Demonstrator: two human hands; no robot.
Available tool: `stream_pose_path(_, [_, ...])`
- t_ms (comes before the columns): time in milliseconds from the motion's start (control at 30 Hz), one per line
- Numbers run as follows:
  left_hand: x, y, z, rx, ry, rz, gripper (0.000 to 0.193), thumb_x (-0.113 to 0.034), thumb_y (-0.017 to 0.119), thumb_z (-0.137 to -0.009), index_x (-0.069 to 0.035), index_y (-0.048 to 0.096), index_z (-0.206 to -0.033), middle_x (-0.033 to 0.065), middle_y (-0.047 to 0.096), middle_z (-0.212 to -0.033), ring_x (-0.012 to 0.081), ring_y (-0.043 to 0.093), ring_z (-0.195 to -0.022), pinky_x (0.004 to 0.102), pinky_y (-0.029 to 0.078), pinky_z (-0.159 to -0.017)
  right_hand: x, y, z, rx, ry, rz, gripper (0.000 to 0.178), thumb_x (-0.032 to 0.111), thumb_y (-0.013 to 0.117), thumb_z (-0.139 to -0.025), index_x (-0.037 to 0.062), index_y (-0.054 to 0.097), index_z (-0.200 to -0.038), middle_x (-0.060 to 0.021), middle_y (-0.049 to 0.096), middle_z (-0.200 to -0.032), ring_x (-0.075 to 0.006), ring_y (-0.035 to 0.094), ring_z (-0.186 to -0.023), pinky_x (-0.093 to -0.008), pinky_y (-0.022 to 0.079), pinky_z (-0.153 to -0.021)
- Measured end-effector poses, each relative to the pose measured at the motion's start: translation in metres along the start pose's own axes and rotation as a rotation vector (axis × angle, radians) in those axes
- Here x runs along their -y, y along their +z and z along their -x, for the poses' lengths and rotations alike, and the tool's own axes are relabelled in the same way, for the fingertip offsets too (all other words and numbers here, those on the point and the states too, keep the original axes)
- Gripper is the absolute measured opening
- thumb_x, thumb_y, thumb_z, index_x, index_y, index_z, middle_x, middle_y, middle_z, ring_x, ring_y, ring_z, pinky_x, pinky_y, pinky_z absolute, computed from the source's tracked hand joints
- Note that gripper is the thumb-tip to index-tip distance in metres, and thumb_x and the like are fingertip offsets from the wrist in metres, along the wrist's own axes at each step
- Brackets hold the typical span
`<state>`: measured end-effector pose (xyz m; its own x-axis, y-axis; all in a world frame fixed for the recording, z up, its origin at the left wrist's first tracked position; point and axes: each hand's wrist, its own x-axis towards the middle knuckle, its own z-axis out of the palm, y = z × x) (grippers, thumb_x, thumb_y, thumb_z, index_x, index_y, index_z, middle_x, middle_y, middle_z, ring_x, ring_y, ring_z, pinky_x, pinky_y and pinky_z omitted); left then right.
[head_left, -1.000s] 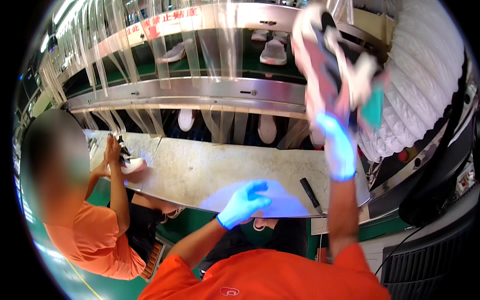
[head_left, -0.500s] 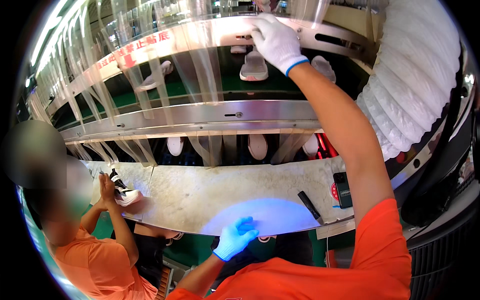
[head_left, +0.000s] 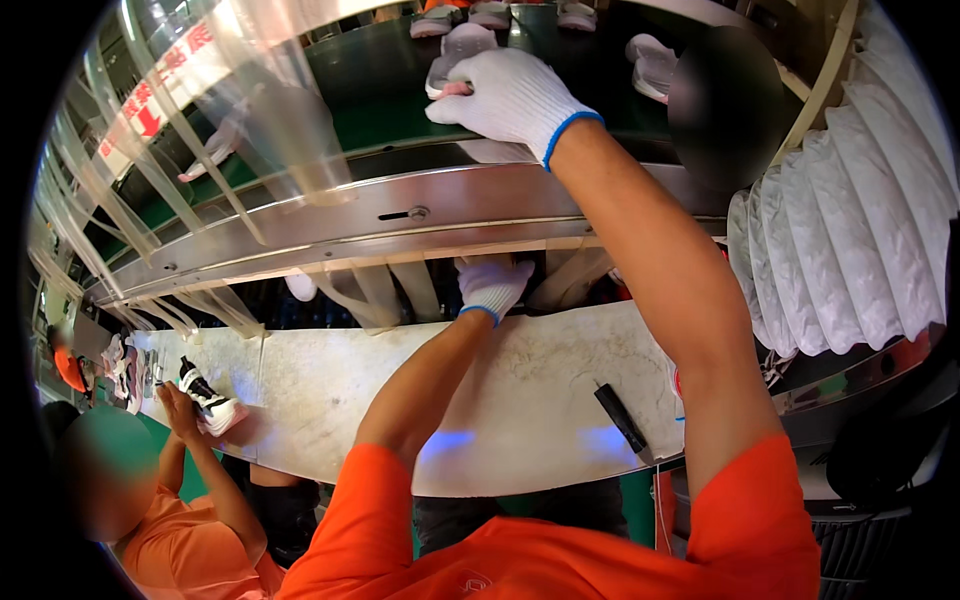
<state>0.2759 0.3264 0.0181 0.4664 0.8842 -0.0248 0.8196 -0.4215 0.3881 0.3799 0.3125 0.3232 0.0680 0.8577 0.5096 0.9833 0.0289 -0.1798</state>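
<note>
My right hand (head_left: 505,98), in a white knit glove with a blue cuff, reaches over the metal rail to the upper green belt. Its thumb and fingers close around a pale grey shoe (head_left: 461,45) with a pinkish sole. Below the rail, my left hand (head_left: 492,288), gloved the same way, reaches into the dark lower opening between clear plastic strips. Its fingertips are hidden there, so its grip does not show. A white sole-shaped piece (head_left: 300,287) lies in that opening to the left.
More shoes (head_left: 652,66) stand on the upper belt (head_left: 385,95). A black pen-like tool (head_left: 620,416) lies on the worn pale worktable (head_left: 540,400). A white ribbed duct (head_left: 835,230) bounds the right. At left, another person (head_left: 200,520) handles a black-and-white shoe (head_left: 210,398).
My right hand has gone from the far rail onto the shoe on the belt. My left hand has moved from the table's front edge forward into the lower opening.
</note>
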Motion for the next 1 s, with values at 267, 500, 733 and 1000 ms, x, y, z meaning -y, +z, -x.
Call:
stream_pose_path(267, [0.027,0.016,-0.064,-0.061,0.025,0.013,0.063,-0.058,0.064,-0.1,-0.022,0.067,-0.152,0.0127,0.071,-0.151,0.0357,0.07,-0.134,0.05,0.055,-0.111,-0.014,0.011,-0.006,-0.074,0.004,-0.048,0.034,0.05,0.074,-0.094,0.0221,0.088,-0.105,-0.0177,0.081,-0.112,-0.0408,0.077,-0.1,-0.05,0.061,-0.095])
stream_pose_path(500, [0.036,-0.078,0.099,0.367,-0.556,2.256,0.043,-0.043,0.074,-0.1,-0.014,0.066,-0.131,0.0134,0.068,-0.122,0.037,0.065,-0.112,0.0496,0.059,-0.097,-0.032,0.018,-0.002,-0.136,-0.039,-0.109,0.035,0.051,0.071,-0.096,0.024,0.088,-0.11,-0.0179,0.081,-0.116,-0.0405,0.076,-0.105,-0.0511,0.06,-0.097])
stream_pose_path(733, [0.082,-0.08,0.365,0.891,-0.494,2.002,0.081,-0.025,0.081,-0.094,0.003,0.045,-0.161,0.0282,0.064,-0.146,0.0497,0.066,-0.132,0.0609,0.057,-0.114,-0.006,-0.001,0.0,-0.109,0.012,-0.11,0.037,0.052,0.069,-0.097,0.0238,0.088,-0.112,-0.0165,0.081,-0.117,-0.042,0.075,-0.107,-0.0515,0.059,-0.098])
stream_pose_path(1000, [0.123,-0.024,0.434,0.634,-0.49,2.0,0.053,-0.011,0.068,-0.102,0.005,0.056,-0.151,0.0223,0.07,-0.136,0.0371,0.072,-0.122,0.0504,0.058,-0.108,0.048,-0.02,0.152,-0.392,-0.359,-0.295,0.031,0.032,0.077,-0.101,0.0129,0.084,-0.124,-0.0126,0.082,-0.124,-0.0347,0.078,-0.109,-0.0459,0.06,-0.103])
